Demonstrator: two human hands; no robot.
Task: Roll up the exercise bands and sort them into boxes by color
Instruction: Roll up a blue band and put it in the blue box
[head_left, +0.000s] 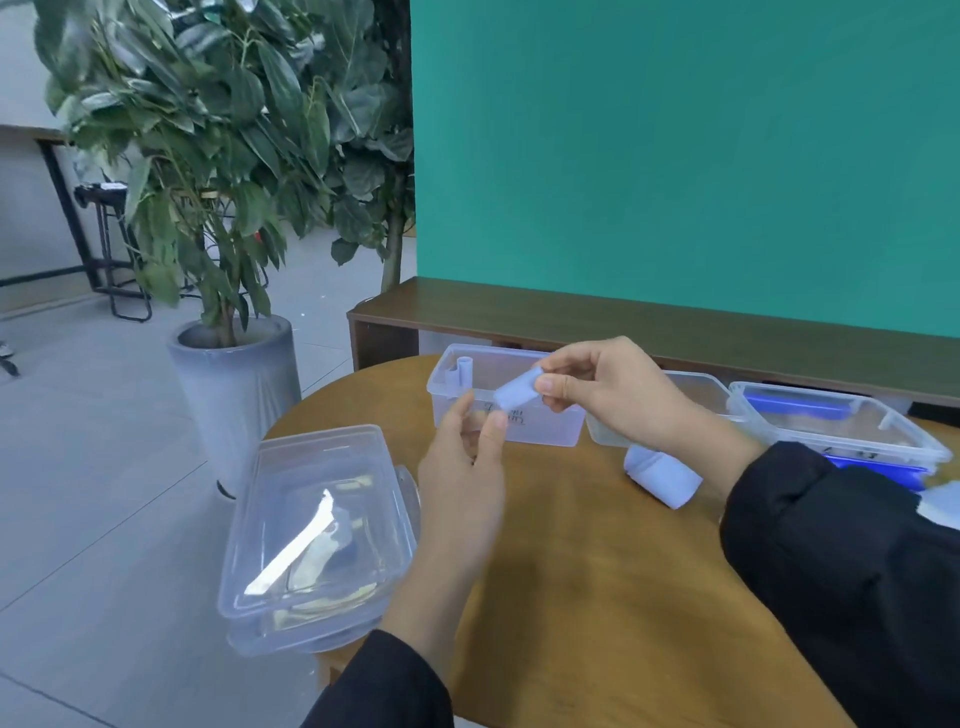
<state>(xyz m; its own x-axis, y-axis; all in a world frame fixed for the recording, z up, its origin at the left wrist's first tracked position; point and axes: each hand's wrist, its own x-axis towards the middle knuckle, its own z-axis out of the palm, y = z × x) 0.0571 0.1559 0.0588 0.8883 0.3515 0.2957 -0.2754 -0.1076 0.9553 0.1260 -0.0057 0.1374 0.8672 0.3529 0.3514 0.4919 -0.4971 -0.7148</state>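
My right hand (608, 384) pinches a small rolled pale lilac band (515, 389) above the front wall of a clear box (550, 434) at the table's back. One more pale roll (462, 370) stands in that box's far left corner. My left hand (465, 467) hovers just below the held roll, fingers apart and empty. A larger pale lilac roll (662, 475) lies on the wooden table (571, 571) under my right wrist. On the right, a clear box (841, 431) holds dark blue bands (795, 405).
Stacked clear lids (317, 530) overhang the table's left edge. A second clear box (696, 395) stands between the two others. A potted plant (234, 384) stands on the floor to the left. A dark bench (623, 317) and a green wall lie behind the table.
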